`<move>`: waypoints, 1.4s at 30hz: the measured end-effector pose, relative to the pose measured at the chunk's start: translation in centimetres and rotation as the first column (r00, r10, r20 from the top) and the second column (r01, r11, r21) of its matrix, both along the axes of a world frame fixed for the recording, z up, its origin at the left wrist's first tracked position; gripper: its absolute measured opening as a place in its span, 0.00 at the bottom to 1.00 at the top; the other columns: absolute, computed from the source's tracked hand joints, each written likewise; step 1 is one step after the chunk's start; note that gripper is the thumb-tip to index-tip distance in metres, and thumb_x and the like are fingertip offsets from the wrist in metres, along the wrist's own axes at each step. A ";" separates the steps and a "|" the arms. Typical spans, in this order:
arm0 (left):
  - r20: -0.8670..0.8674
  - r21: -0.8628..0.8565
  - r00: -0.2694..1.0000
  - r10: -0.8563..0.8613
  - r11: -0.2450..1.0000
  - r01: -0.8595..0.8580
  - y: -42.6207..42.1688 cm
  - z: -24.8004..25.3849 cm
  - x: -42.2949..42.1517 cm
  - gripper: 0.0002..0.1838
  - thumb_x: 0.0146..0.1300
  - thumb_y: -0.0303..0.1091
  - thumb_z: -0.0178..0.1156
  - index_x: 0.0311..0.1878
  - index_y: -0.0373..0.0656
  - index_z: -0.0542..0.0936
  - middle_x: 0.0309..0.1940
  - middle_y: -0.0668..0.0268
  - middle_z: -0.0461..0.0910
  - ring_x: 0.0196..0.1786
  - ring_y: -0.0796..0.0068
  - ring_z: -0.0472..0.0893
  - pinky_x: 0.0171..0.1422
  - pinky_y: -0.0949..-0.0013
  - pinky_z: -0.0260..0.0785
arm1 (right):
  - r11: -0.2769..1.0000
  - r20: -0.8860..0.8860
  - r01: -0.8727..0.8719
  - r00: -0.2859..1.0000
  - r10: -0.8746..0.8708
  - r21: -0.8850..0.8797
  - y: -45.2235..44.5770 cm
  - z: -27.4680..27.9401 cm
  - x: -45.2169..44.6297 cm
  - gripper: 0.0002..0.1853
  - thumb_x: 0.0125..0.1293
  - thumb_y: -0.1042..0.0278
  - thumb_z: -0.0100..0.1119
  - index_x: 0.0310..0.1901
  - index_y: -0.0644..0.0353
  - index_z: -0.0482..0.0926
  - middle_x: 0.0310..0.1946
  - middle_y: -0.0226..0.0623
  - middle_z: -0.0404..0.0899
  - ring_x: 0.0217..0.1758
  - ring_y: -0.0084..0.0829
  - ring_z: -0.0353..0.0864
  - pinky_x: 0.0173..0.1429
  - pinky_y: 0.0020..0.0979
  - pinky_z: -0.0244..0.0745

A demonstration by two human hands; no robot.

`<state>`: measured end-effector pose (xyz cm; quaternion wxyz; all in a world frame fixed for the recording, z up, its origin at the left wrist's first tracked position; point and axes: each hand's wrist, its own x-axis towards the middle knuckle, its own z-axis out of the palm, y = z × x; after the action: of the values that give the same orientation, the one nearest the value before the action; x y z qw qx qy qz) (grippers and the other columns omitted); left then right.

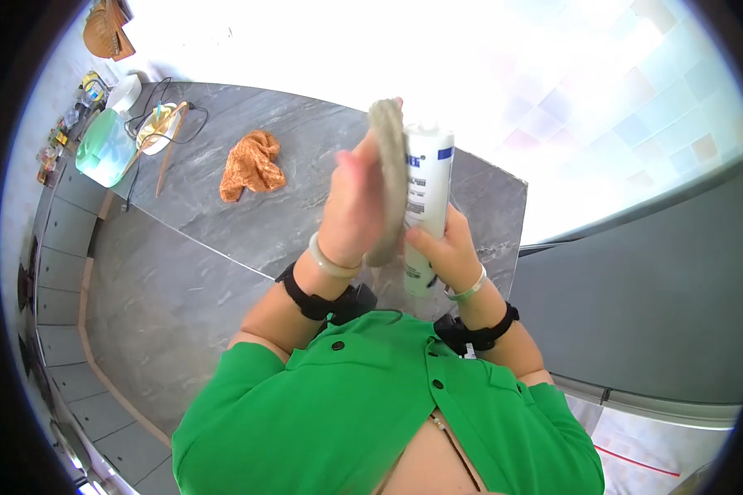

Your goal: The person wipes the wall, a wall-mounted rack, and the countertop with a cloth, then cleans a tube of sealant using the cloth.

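Note:
My left hand [354,194], slightly blurred, holds a folded grey-beige cloth [395,177] with the palm flat along it. The cloth stands on edge against the side of a tall white bottle [429,177] with blue marks and small dark print. Around the lower part of the bottle my right hand [451,250] is closed, thumb across its front. The bottle is upright in view and held over the grey marbled counter [322,124]. Where the cloth meets the bottle, part of the label is hidden.
An orange-brown crumpled cloth [253,166] lies on the counter to the left. Farther left are a green-and-white basin [106,148], a white bowl [158,128], a thin wooden stick [164,167] and a black cable [196,128]. A dark grey panel [636,297] is at right.

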<state>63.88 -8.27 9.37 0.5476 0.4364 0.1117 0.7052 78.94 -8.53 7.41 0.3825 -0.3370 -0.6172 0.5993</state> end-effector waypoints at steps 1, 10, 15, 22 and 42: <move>-0.139 -0.043 0.985 0.105 0.993 -0.112 0.0 0.5 0.8 0.32 0.73 0.50 0.36 0.71 0.35 0.51 0.69 0.63 0.57 0.69 0.73 0.59 0.72 0.66 0.51 | 0.990 0.019 0.042 0.999 -0.045 0.137 0.0 -0.3 -0.7 0.19 0.63 0.61 0.58 0.48 0.69 0.72 0.35 0.34 0.78 0.38 0.22 0.75 0.41 0.27 0.72; -0.518 0.484 0.517 0.681 0.732 -0.480 -0.2 -1.1 2.3 0.23 0.66 0.32 0.42 0.62 0.29 0.61 0.68 0.38 0.49 0.72 0.42 0.49 0.73 0.59 0.44 | 0.929 -0.023 0.185 0.982 -0.187 0.320 2.5 1.8 -1.6 0.23 0.72 0.52 0.41 0.46 0.68 0.75 0.35 0.40 0.80 0.39 0.27 0.78 0.44 0.29 0.72; -0.575 0.542 0.425 0.699 0.715 -0.441 -1.0 -2.3 2.9 0.17 0.63 0.25 0.46 0.53 0.26 0.68 0.68 0.32 0.43 0.69 0.34 0.51 0.71 0.51 0.45 | 0.955 -0.067 0.215 0.976 -0.206 0.206 4.0 1.8 -1.3 0.25 0.73 0.49 0.40 0.45 0.68 0.76 0.36 0.39 0.80 0.40 0.26 0.77 0.43 0.28 0.72; -0.584 0.649 0.279 0.763 0.645 -0.404 -1.6 -4.3 3.2 0.11 0.58 0.20 0.51 0.44 0.29 0.75 0.66 0.30 0.47 0.67 0.34 0.56 0.70 0.51 0.48 | 0.989 -0.360 0.145 0.922 -0.144 -0.026 3.5 2.6 -1.5 0.26 0.72 0.48 0.43 0.47 0.68 0.73 0.35 0.37 0.78 0.38 0.24 0.77 0.41 0.23 0.73; -0.883 0.242 0.361 0.299 0.950 -0.196 2.0 -7.6 -0.5 0.13 0.59 0.30 0.58 0.47 0.46 0.82 0.58 0.51 0.72 0.62 0.45 0.70 0.62 0.60 0.65 | 0.939 -0.632 -0.343 0.719 0.289 0.039 5.0 5.1 0.1 0.44 0.64 0.26 0.13 0.27 0.61 0.71 0.22 0.34 0.69 0.24 0.26 0.68 0.30 0.25 0.66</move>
<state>63.38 -6.23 1.81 0.2635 0.7529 0.4222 0.4307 79.07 -3.54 12.50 0.4446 -0.0224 -0.4772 0.7577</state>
